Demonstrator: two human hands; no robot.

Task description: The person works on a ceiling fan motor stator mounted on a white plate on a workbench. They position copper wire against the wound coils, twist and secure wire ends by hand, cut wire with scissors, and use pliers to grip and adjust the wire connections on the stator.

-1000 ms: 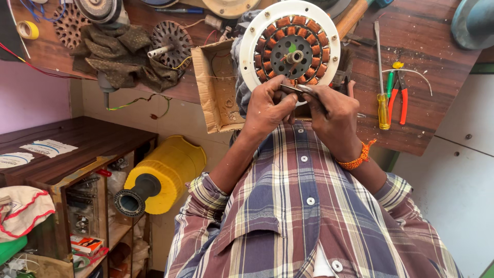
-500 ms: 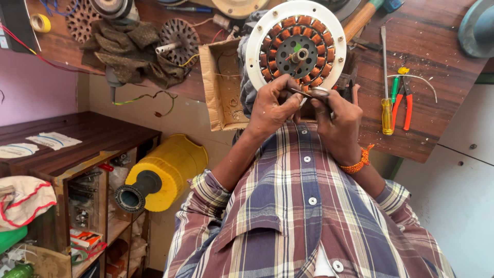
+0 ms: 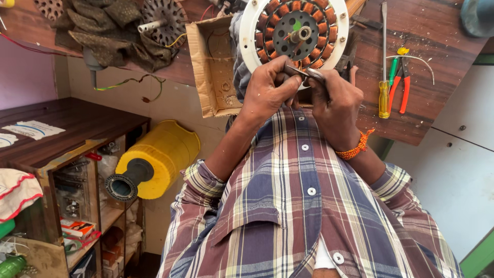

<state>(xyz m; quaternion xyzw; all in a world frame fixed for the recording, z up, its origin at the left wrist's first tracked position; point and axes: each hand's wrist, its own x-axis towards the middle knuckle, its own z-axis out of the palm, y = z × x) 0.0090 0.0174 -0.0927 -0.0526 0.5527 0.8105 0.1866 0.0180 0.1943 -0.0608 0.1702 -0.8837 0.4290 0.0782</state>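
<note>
On the scuffed wooden worktop (image 3: 437, 46), beside a cardboard box (image 3: 211, 67), screwdriver (image 3: 384, 87) and pliers (image 3: 401, 82), the white motor stator (image 3: 296, 31) sits while both hands, left hand (image 3: 267, 92) and right hand (image 3: 337, 100), keep their grip clenched on a small metal tool (image 3: 306, 74) at its rim.

The motor stator (image 3: 294, 32) lies on the workbench (image 3: 437, 41), cardboard box (image 3: 212, 67) left, screwdriver (image 3: 384, 62) and pliers (image 3: 401, 77) right.

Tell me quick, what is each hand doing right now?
Left hand: closed around the handle of a small metal tool at the edge of the round motor winding.
Right hand: closed on the same tool.
</note>
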